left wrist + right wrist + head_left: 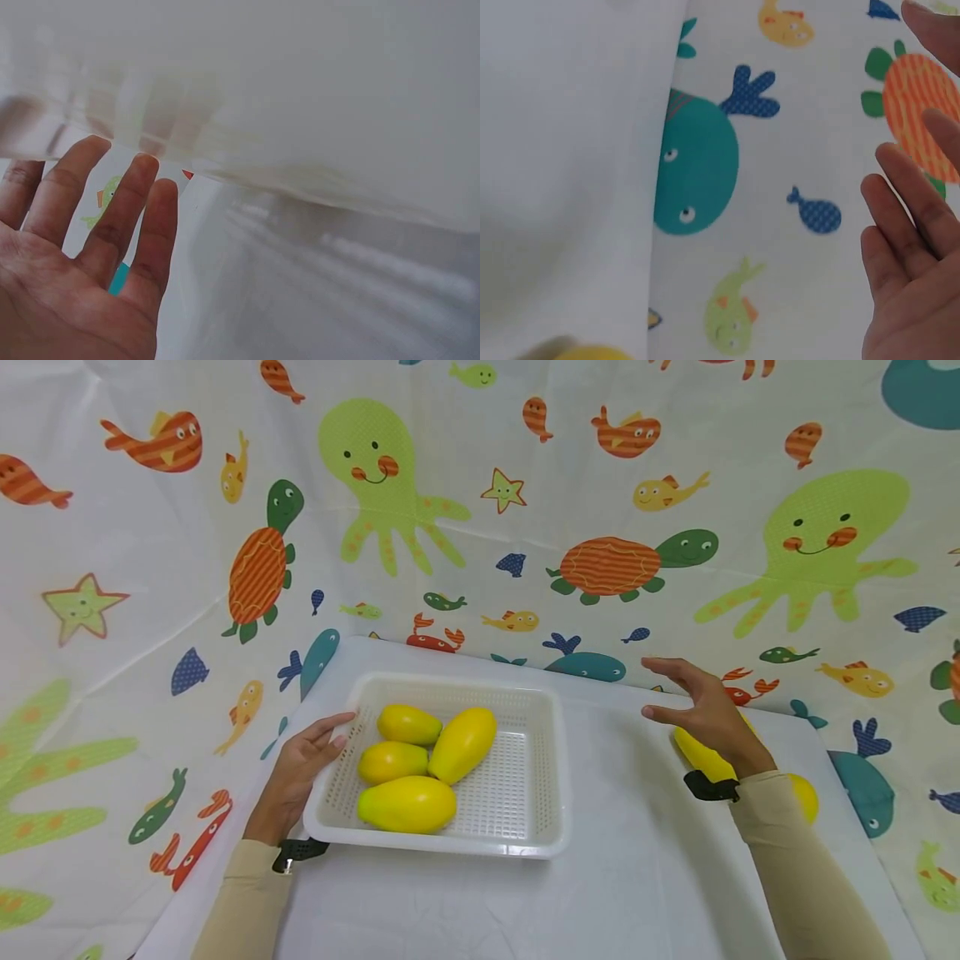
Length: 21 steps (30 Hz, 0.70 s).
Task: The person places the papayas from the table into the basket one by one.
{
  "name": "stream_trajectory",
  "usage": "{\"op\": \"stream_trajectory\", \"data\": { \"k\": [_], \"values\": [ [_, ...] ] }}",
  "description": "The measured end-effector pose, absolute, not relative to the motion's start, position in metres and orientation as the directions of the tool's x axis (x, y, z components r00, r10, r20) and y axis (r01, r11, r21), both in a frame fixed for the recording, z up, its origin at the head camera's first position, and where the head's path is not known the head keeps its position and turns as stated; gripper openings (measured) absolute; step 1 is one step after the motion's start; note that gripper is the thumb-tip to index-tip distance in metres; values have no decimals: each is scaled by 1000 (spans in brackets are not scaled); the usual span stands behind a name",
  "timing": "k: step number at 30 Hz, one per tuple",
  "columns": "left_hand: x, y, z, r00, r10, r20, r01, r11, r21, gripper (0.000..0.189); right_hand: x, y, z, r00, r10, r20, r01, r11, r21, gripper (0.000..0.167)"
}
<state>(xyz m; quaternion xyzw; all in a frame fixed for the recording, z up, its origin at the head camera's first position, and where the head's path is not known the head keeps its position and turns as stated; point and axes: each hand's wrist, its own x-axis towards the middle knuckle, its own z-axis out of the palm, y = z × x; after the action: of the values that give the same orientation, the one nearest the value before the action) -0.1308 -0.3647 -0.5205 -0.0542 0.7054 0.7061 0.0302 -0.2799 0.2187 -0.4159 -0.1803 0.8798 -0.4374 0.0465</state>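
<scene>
**Beige sleeves flanking white basket, L hand touching, R hand empty**

Fish-print sheet is hanging behind & at both sides, octopuses, turtles etc. showing. White table is stretching up to it. On the table, the perforated white basket is taking up the back L part, its far L corner lying nr the table's back L corner.

L hand is touching the basket's L side, palm facing it, fingers mostly straight; L wrist cam is showing fingertips at the basket's lower edge. R hand is hovering over the table's back R part, thumb & fingers spreading apart, holding nothing, well apart from the basket.

4 yellow fruits are lying in the basket, mostly twd its L half: one along the near edge, one slanting nr the middle, 2 smaller by the L wall. More yellow items are lying nr the table's R edge, part-hidden by R hand & sleeve, so exact shape isn't showing. Black straps are circling both wrists.
</scene>
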Motion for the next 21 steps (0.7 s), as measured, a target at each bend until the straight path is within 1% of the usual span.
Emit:
{"op": "stream_trajectory", "data": {
  "k": [7, 12, 16, 21],
  "values": [
    [-131, -364, -521, -993, -26, -119, -119, 2, 993, 58, -271, 244, -422, -958, -276, 71, -236, 627, -742, 76],
    [-132, -364, -521, -992, -26, -123, -123, -14, 992, 58, -268, 256, -430, -969, -237, 71, -210, 637, -742, 78],
    [-132, -364, -521, -992, -27, -126, -125, -27, 992, 58, -266, 266, -440, -980, -194, 48, -165, 652, -740, 81],
    [-132, -366, -521, -991, -26, -130, -130, -13, 991, 58, -261, 277, -450, -988, -152, 31, -126, 664, -737, 81]
  ]
}}
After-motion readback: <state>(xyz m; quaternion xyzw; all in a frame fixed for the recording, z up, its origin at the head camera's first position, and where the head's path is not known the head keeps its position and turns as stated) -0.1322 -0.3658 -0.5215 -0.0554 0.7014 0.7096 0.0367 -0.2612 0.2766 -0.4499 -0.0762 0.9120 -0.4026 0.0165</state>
